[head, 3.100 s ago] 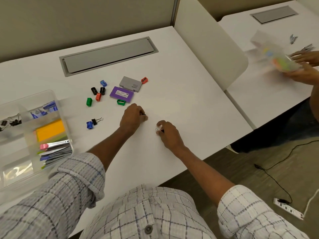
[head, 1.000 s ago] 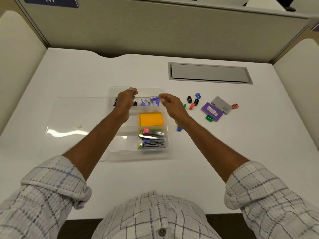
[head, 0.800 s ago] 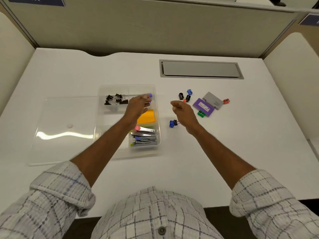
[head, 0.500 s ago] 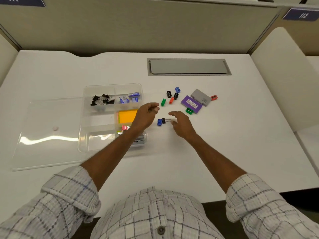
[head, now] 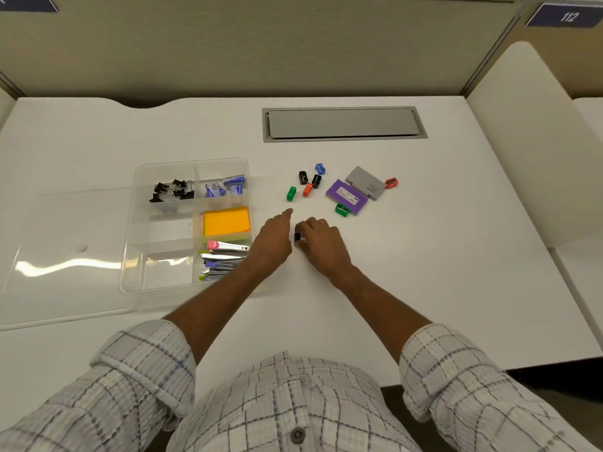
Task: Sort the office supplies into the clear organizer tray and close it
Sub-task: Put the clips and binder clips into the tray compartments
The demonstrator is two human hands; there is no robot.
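Note:
The clear organizer tray (head: 128,243) stands open at left, its lid (head: 65,256) flat on the desk beside it. Its compartments hold black binder clips (head: 171,190), blue staple boxes (head: 228,185), orange sticky notes (head: 226,222) and several staplers (head: 222,259). Just right of the tray my left hand (head: 272,241) and my right hand (head: 321,244) meet on the desk. My right fingertips pinch a black binder clip (head: 297,237). My left hand is curled, index finger out; what lies under it is hidden.
Loose on the desk beyond my hands lie several small sharpeners, among them a green one (head: 291,193) and a red one (head: 391,182). A purple box (head: 347,196) and a grey box (head: 365,183) lie there too. A grey cable hatch (head: 342,123) sits at the back.
Both hands left the tray and came down to the two binder clips right of it. My right hand closed on the black clip; the blue clip is now covered.

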